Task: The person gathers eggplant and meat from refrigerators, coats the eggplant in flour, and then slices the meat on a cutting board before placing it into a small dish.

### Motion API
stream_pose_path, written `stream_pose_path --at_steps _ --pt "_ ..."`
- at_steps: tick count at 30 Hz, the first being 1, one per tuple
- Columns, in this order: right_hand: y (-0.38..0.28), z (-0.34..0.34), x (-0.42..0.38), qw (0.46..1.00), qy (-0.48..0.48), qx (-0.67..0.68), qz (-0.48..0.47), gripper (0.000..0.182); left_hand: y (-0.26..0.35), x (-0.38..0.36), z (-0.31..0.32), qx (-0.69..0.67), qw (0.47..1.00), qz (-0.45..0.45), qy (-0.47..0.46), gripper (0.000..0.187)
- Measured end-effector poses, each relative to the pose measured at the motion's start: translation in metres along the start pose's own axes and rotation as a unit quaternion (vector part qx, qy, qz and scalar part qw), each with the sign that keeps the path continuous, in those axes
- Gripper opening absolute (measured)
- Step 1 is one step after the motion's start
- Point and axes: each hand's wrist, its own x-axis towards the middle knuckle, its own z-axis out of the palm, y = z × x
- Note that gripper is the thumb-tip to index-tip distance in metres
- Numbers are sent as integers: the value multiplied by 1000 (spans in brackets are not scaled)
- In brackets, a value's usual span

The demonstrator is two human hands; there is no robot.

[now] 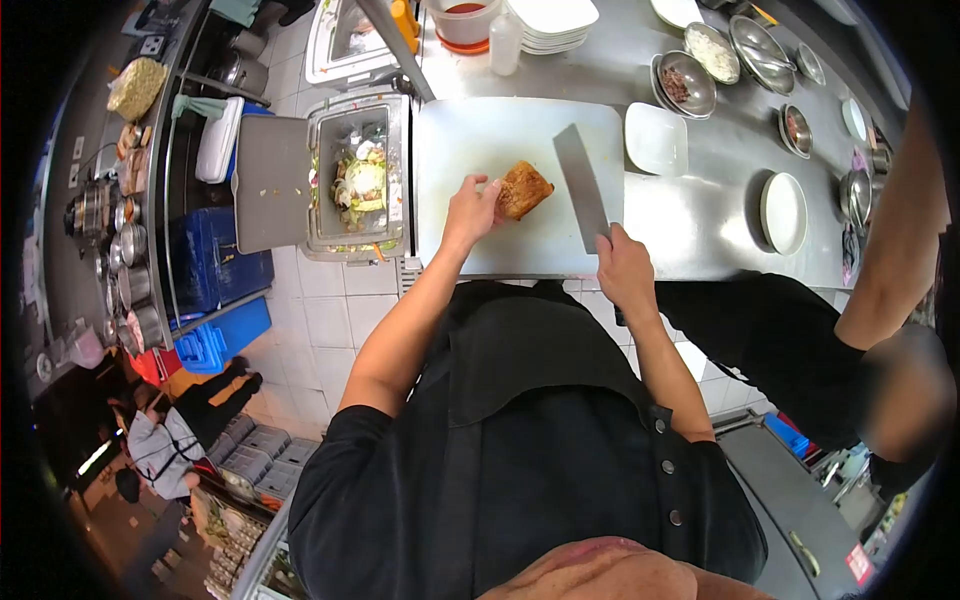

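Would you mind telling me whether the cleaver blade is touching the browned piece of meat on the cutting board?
Apart. The head view shows bare white cutting board between the cleaver and the meat, which the left hand touches.

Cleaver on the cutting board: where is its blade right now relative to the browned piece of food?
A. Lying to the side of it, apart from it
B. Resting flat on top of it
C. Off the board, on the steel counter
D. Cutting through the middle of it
A: the cleaver, gripped by the right hand, sits apart from the browned food, which the left hand touches on the white cutting board.
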Motion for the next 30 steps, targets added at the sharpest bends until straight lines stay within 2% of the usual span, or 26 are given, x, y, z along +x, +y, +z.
stream_pose_path --at_steps 1,2,3,5,6,8,9,11,14,19,22,24,26,30 --pt "-10 0 0 999 3 -21 -45 25 -3 -3 -6 40 997 46 49 43" --pt "-19 0 1 999 -2 -25 -48 25 -6 -5 -10 79 988 91 98 41" --pt "-28 1 2 997 -17 -39 -70 24 -10 -7 -12 75 988 87 101 41" --pt "-42 0 3 994 -35 -55 -92 24 -16 -14 -13 121 919 328 181 35" --pt "-48 -1 4 992 -48 -66 -101 23 -16 -15 -15 118 920 326 183 35" --pt "-54 0 6 989 -61 -80 -110 22 -12 -18 -18 205 835 490 145 29" --pt "-55 0 7 986 -71 -100 -113 22 -11 -17 -16 202 836 489 146 29" --pt "-57 -3 9 982 -80 -123 -117 22 -8 -11 -13 245 797 548 69 23" --pt "-63 -14 10 979 -94 -140 -115 21 -3 1 -14 275 788 551 20 18" --pt "-76 -32 10 967 -140 -173 -128 15 -2 9 -14 288 776 561 13 16" --pt "-78 -9 38 962 -139 -185 -144 12 -2 12 -12 286 777 560 12 17" --pt "-83 22 66 968 -103 -165 -158 18 0 12 -11 284 782 555 10 17" --pt "-103 36 87 972 -119 -157 -128 22 2 11 -12 252 787 563 17 16" --pt "-97 23 78 969 -134 -160 -133 23 -1 12 -12 250 792 557 5 15"
